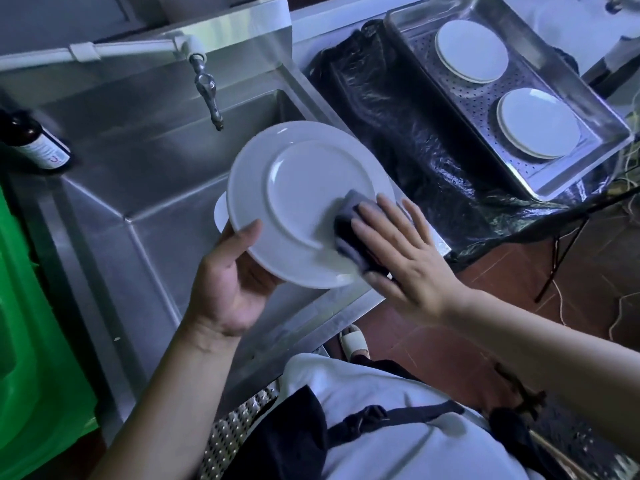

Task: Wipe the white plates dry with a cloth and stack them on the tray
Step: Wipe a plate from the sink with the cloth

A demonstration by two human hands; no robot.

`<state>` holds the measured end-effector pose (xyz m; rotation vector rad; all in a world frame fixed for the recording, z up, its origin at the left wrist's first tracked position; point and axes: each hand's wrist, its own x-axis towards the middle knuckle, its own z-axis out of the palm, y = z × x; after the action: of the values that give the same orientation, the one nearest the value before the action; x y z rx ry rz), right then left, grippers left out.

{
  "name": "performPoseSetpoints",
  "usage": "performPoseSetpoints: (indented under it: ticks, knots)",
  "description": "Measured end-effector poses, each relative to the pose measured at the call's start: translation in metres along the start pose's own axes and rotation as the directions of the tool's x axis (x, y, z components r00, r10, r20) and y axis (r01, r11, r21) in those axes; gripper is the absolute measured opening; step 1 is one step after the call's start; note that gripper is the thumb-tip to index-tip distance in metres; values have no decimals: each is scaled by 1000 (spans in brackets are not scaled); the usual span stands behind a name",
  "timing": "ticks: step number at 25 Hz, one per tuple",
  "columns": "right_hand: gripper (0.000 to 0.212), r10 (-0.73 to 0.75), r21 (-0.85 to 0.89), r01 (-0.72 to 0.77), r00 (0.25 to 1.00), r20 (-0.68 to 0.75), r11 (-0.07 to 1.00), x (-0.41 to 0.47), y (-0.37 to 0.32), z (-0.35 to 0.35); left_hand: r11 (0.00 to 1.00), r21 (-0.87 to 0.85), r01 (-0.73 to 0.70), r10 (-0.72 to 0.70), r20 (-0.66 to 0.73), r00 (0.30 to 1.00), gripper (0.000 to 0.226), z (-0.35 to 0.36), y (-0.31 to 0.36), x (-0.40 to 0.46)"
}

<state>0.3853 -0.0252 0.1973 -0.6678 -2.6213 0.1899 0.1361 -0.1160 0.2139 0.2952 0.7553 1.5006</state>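
A round white plate (298, 202) was held tilted above the stainless-steel sink (145, 161), its underside with the raised foot ring turned up toward the camera and its lower rim angled down toward the person. Being circular, it showed no long axis. The glazed surface appeared smooth and glossy. The left hand (225, 289) was cupped beneath the lower left rim, the thumb pressed over the edge and the fingers curled out of sight behind the plate, so the plate was gripped. The right hand (405, 258) was laid flat, fingers (381, 220) straight and spread, pressing a folded dark grey cloth (353, 230) against the plate's lower right part; the cloth was seen between palm and plate. The edge of another white plate (220, 216) was visible behind the held one. Farther right, on a counter covered in crinkled black plastic sheeting (398, 116), a perforated steel tray (568, 84) was seen holding two stacks of small white plates (471, 50), set apart from each other. A metal tap (207, 88) hung over the sink, and a dark bottle (34, 140) stood at its left edge.
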Motion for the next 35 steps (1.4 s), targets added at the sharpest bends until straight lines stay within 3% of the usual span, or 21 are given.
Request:
performPoseSetpoints:
  ticks: [2, 6, 9, 11, 12, 14, 17, 19, 22, 25, 26, 28, 30, 32, 35]
  knots:
    - [58, 187, 249, -171, 981, -41, 953, 4, -6, 10, 999, 36, -23, 24, -27, 999, 40, 5, 4, -3]
    - [58, 488, 676, -359, 873, -1, 643, 32, -23, 29, 979, 187, -76, 84, -34, 996, 42, 18, 13, -8]
    - [58, 587, 809, -397, 805, 81, 434, 68, -10, 22, 960, 251, -121, 132, -26, 991, 41, 27, 23, -11]
    - [56, 579, 822, -422, 803, 143, 383, 94, 7, 6, 949, 281, -144, 155, -16, 988, 40, 33, 28, -14]
    - [54, 548, 813, -423, 821, 158, 400, 105, 14, -3, 947, 284, -150, 160, -13, 987, 40, 36, 28, -15]
    - [52, 438, 758, -373, 890, 129, 534, 127, 20, -22, 944, 287, -164, 173, -4, 985, 38, 42, 29, -18]
    - [51, 143, 585, -122, 990, 10, 802, 158, 12, -46, 927, 323, -191, 192, 31, 981, 36, 52, 31, -21]
    - [51, -83, 450, 65, 996, 20, 890, 169, -4, -56, 922, 340, -188, 191, 25, 981, 35, 55, 31, -24]
    - [49, -315, 246, 295, 948, 49, 923, 164, -28, -57, 932, 316, -176, 190, -16, 982, 32, 53, 25, -28]
    - [44, -416, 262, 390, 908, 51, 883, 170, -27, -59, 938, 298, -177, 197, -38, 980, 34, 52, 20, -32]
    - [40, -343, 335, 312, 938, 36, 889, 174, -23, -58, 939, 296, -177, 198, -42, 979, 36, 51, 19, -34]
    - [34, 42, 555, -38, 999, 5, 831, 175, -14, -59, 941, 284, -181, 205, -55, 977, 40, 49, 19, -37]
    - [28, 429, 767, -280, 903, 7, 577, 166, -4, -58, 944, 264, -198, 225, -76, 971, 44, 44, 19, -41]
    - [27, 590, 822, -338, 808, 3, 459, 150, 1, -55, 944, 246, -220, 250, -99, 963, 44, 37, 20, -47]
    - [32, 658, 849, -344, 753, -5, 401, 126, -30, -40, 939, 249, -237, 271, -114, 956, 41, 31, 22, -51]
